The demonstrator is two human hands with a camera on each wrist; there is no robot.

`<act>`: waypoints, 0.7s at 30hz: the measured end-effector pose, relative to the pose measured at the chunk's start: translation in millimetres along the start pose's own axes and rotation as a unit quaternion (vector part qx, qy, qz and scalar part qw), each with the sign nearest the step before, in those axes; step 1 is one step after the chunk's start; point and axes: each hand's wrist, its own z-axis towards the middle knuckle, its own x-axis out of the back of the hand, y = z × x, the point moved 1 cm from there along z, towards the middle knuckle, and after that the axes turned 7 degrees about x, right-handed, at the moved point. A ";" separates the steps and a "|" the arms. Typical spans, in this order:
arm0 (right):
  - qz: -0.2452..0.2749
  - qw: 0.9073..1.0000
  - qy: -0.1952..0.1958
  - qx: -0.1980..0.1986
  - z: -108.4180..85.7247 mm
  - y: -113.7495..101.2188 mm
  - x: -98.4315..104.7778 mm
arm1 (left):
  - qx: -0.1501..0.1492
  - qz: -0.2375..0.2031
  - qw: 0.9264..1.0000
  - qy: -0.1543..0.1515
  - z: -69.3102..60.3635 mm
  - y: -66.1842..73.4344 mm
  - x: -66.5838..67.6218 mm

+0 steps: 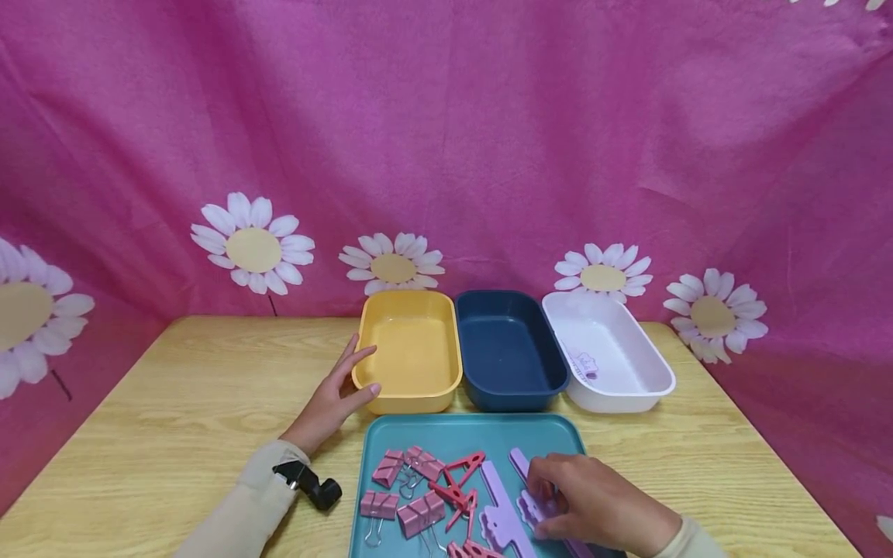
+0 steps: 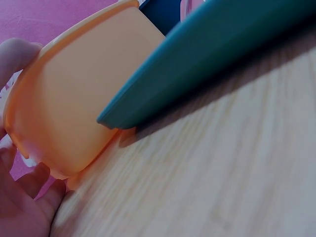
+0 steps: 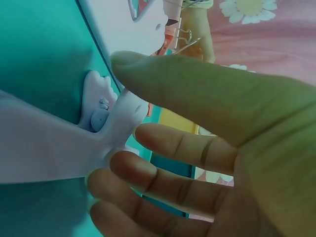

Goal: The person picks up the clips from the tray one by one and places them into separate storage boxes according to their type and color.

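Note:
My left hand [image 1: 333, 403] rests against the left side of the yellow bin [image 1: 412, 404], fingers spread, with the index finger and thumb over its rim. In the left wrist view, fingers [image 2: 34, 185] lie beside the bin's outer wall. Over the right part of the teal tray [image 1: 481, 422], my right hand [image 1: 600, 500] pinches a purple bag clip [image 1: 532, 508] near its scalloped handle; that handle [image 3: 129, 111] shows between thumb and fingers in the right wrist view. Another purple bag clip [image 1: 501, 521] lies just left of it.
Pink binder clips [image 1: 422, 513] and red clothespins [image 1: 456, 496] lie on the tray's left and middle. Behind the tray, a navy bin [image 1: 516, 401] stands between the yellow bin and a white bin [image 1: 628, 401]. Inside the white bin is a purple clip [image 1: 587, 364]. A pink curtain hangs behind.

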 end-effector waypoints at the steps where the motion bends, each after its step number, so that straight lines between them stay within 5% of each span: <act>1: -0.002 1.000 0.002 0.001 -0.2 0.1 0.1 | 0.000 0.001 1.000 0.001 0.5 0.0 0.0; 21: 0.031 0.999 0.000 -0.022 0.0 2.2 4.5 | 0.007 0.002 1.000 0.005 0.5 -0.9 -1.0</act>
